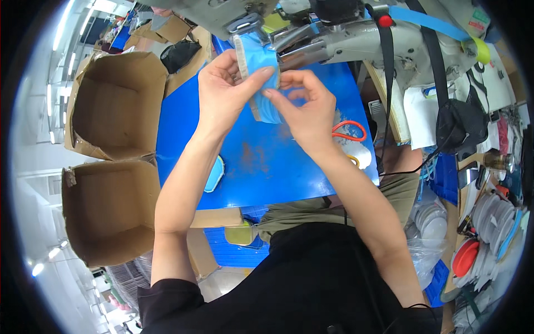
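Observation:
A light blue fabric piece (260, 54) with a pale beige edge hangs below the sewing machine's head (245, 23). My left hand (225, 92) is closed on its left side, with the thumb pressed over the front and the fingers behind. From the right, my right hand (309, 108) pinches the fabric's edge, its thumb tip against the blue. The lower end of the fabric dangles beneath both hands. On the blue tabletop (250, 183), partly behind my left forearm, lies another small blue piece (215, 175) with a pale rim.
Scissors with red handles (350, 131) lie at the table's right side. Two open cardboard boxes (114, 106) stand on the left. The machine's metal cylinder arm (334, 47) crosses beyond my hands, and black straps (387, 72) hang right. Rolls of tape (489, 222) fill the far right.

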### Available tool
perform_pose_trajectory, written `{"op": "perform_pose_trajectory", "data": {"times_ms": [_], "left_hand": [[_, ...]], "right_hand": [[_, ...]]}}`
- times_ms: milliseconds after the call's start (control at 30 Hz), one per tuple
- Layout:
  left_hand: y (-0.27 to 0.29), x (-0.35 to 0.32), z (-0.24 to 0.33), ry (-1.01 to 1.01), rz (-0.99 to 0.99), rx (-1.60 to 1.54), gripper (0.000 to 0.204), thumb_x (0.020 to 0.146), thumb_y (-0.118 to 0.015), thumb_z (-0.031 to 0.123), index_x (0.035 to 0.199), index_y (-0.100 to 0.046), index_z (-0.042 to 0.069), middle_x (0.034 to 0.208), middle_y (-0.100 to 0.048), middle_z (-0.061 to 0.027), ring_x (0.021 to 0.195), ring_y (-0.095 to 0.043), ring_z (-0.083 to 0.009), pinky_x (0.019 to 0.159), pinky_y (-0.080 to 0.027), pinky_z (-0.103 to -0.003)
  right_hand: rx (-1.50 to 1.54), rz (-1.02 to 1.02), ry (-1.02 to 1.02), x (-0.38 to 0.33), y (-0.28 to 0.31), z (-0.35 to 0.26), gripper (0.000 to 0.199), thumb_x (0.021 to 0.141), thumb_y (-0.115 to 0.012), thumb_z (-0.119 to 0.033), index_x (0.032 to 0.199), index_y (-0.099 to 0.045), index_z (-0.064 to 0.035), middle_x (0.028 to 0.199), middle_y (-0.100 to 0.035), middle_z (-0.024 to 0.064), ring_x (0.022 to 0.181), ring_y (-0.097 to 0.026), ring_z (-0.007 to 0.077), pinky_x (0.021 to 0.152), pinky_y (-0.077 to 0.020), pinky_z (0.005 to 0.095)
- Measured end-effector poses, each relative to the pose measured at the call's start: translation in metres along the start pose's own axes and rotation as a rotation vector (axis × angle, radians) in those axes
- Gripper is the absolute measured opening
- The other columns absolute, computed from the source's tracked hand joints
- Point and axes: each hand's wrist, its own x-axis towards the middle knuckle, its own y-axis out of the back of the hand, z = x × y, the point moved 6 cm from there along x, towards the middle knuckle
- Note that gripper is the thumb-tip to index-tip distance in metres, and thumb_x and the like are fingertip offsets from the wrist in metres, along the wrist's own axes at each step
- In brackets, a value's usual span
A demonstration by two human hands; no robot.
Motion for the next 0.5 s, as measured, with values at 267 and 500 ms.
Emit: {"op": "perform_pose_trajectory", "data": {"times_ms": [267,500], "left_hand": [[-0.004,0.0,-0.002,0.047,0.039,-0.06,0.033,0.083,-0.082,0.0,0.113,-0.067,-0.001,0.102,-0.075,-0.0073,0.091,-0.07,-0.0105,0.084,-0.057,-0.027],[-0.003,0.008,-0.003,0.168,-0.014,-0.204,0.038,0.086,-0.079,0.001,0.121,-0.063,-0.001,0.106,-0.075,-0.009,0.094,-0.071,-0.0122,0.086,-0.057,-0.029]], "right_hand": [[0.141,-0.049,-0.071,0.002,0.001,0.008,0.019,0.085,-0.08,-0.003,0.1,-0.07,0.0006,0.089,-0.073,0.0055,0.081,-0.068,0.0103,0.075,-0.0548,0.0264],[0.262,-0.132,-0.243,0.007,0.006,-0.005,0.022,0.086,-0.079,-0.002,0.104,-0.068,0.001,0.088,-0.072,0.0044,0.079,-0.066,0.0079,0.074,-0.0544,0.0245]]}}
